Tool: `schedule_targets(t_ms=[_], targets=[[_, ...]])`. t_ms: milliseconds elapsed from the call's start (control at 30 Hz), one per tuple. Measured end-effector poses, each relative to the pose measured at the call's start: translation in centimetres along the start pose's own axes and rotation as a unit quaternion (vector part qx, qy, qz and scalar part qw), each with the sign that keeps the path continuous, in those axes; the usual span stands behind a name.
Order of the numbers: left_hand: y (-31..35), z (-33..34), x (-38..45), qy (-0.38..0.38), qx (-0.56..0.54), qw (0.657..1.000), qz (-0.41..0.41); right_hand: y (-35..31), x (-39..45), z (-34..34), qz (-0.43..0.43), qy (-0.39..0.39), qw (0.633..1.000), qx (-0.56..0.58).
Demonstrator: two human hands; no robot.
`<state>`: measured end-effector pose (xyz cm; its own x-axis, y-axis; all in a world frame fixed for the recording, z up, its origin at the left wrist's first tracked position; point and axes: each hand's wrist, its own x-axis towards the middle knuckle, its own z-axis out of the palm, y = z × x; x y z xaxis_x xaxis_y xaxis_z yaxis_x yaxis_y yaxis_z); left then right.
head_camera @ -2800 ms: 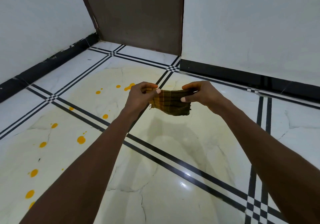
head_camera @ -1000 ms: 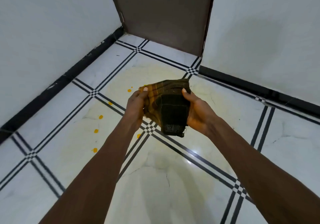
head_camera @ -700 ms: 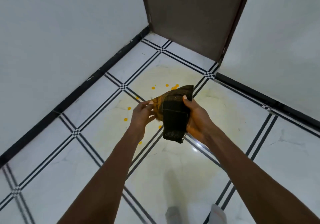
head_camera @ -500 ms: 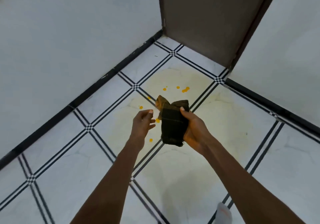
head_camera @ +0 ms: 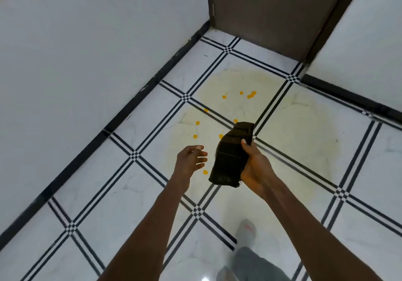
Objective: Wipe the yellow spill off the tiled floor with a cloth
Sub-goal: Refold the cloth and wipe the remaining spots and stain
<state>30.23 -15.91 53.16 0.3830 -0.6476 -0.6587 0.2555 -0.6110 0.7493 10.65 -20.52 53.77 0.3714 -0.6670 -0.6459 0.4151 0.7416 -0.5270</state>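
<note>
A dark folded cloth (head_camera: 230,154) with brown-yellow checks hangs in the air above the floor, gripped along its right edge by my right hand (head_camera: 255,167). Just left of it my left hand (head_camera: 190,159) is free, fingers loosely spread and holding nothing. Below and beyond the hands lies the yellow spill (head_camera: 251,94): several orange-yellow drops scattered over a pale yellowish stain on the white tiled floor (head_camera: 152,193). One drop (head_camera: 205,172) shows between my two hands.
A white wall with a black skirting (head_camera: 121,115) runs along the left. A brown door (head_camera: 272,13) stands at the far corner, with another white wall on the right. My foot in a grey sock (head_camera: 247,231) stands on the tiles below the hands.
My left hand has let go of the cloth and drawn away to the left. The cloth, now folded, stays in my right hand. My view has risen and tilted down over the floor.
</note>
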Motion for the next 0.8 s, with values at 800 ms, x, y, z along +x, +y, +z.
schedule_targets(t_ms=[800], targets=[[-18.3,-6.1,37.4,-0.092,0.113,0.988,-0.046,22.6,32.1,-8.7,-0.053,0.187,0.981,-0.016]])
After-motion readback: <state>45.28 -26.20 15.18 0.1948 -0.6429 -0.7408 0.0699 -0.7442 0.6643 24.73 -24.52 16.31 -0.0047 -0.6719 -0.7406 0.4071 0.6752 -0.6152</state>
